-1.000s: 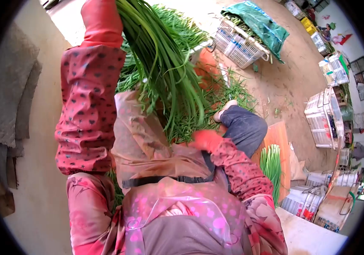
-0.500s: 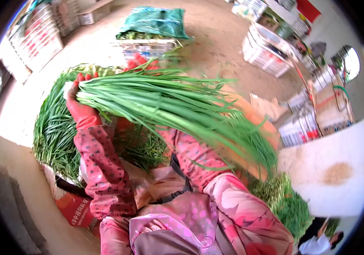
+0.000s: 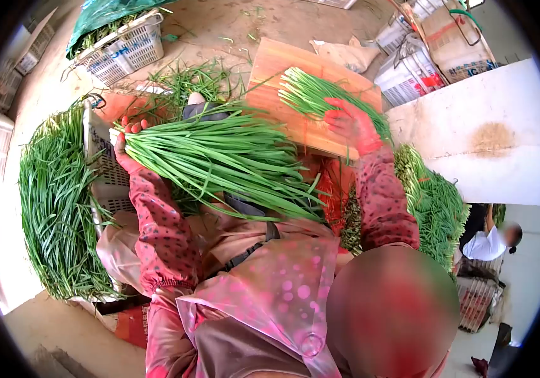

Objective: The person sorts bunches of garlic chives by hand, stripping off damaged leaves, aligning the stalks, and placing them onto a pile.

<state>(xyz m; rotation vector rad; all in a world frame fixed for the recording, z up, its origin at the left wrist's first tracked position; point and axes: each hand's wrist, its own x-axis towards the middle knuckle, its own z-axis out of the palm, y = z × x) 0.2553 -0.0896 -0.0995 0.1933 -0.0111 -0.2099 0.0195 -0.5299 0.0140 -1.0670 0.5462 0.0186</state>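
My left hand (image 3: 130, 143), in a reddish glove, is closed round the pale root end of a big bunch of green garlic chives (image 3: 219, 160). Their long leaves fan out to the right above my lap. Off to the right, my right hand (image 3: 353, 123) has its fingers apart, just over or touching a smaller bunch of chives (image 3: 311, 91); contact is unclear. That bunch lies on a wooden board (image 3: 267, 66), white ends toward the upper left.
A crate (image 3: 98, 170) heaped with chives (image 3: 58, 208) stands at my left. More bundled greens (image 3: 437, 208) lie at right. A white basket (image 3: 125, 53) under green plastic, loose leaves (image 3: 194, 82) and boxes (image 3: 408, 75) are beyond. A person (image 3: 487, 242) is at far right.
My view has turned to the right. My right hand has left the large bunch and moved over the board. The left still grips the large bunch, and the smaller bunch now shows.
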